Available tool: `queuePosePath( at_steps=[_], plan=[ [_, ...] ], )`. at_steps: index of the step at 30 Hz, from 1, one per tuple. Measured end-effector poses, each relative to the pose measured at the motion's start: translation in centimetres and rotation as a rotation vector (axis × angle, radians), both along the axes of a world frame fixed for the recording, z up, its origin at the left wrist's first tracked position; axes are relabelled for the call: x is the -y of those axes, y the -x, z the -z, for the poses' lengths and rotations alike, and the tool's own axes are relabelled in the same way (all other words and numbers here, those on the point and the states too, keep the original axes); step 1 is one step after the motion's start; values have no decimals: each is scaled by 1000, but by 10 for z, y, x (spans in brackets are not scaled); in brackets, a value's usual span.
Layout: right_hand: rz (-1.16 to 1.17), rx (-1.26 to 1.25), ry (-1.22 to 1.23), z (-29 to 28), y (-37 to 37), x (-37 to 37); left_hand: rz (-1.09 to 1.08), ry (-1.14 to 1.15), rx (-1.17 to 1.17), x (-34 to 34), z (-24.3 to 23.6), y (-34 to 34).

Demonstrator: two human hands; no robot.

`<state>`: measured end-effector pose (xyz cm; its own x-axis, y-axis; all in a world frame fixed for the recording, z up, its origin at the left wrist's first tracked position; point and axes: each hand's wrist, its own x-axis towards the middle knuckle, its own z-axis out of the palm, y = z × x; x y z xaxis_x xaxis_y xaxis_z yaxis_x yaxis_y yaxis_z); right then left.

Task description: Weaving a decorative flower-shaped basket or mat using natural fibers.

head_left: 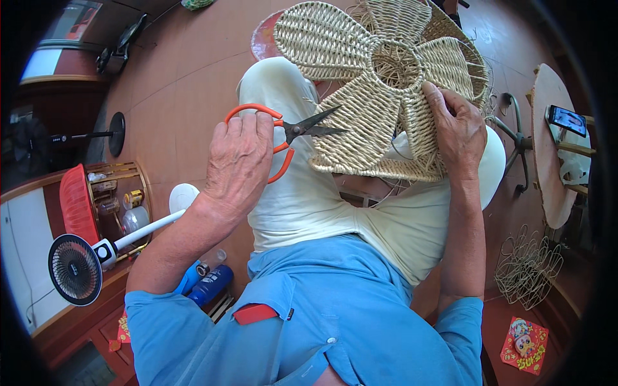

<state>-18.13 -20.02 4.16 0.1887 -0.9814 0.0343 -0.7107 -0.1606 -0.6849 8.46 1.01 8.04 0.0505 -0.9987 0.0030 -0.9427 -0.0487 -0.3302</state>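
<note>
A flower-shaped piece of pale woven cord [351, 122], with a ringed centre full of loose strands, rests over my knees. My left hand [241, 161] is closed on orange-handled scissors [297, 129], whose dark blades are apart over the lower-left petal. My right hand [460, 132] grips the weave just below the centre ring on the right, thumb on top and other fingers curled at its edge.
A small white fan [75, 269] stands at left beside a red plastic basket [80, 206] and blue bottles [209, 286]. At right are a round wooden board [547, 180] with a phone [567, 121], a metal stand leg [521, 154] and tangled cord or wire [528, 264].
</note>
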Motion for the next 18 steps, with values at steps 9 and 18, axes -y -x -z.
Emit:
queuePosePath(
  at_steps=[9,18],
  plan=[
    [-4,16,2,-2,1,-3,39,-63,-9,3,-8,-9],
    [-5,16,-53,-6,2,-4,27,-46,130,3,8,-10]
  ],
)
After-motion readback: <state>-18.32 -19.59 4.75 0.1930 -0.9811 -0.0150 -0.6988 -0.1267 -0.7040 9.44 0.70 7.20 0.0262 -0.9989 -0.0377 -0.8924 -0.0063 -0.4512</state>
